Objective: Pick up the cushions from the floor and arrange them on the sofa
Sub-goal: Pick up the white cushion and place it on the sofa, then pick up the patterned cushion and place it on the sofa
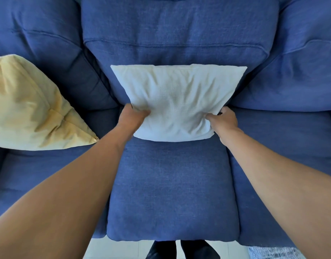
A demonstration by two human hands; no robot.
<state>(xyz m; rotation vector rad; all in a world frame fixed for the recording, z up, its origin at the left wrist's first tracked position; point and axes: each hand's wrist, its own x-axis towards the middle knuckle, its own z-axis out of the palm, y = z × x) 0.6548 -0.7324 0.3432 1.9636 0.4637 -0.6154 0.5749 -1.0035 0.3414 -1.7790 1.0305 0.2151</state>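
A white cushion leans against the backrest of the blue sofa, on the middle seat. My left hand grips its lower left edge, and my right hand grips its lower right edge. A yellow cushion rests on the left seat, leaning toward the back, with one corner pointing at the middle seat.
The sofa has three seat sections with thick back cushions. A strip of pale floor shows under the front edge, with my dark trouser legs and a patterned textile at the lower right.
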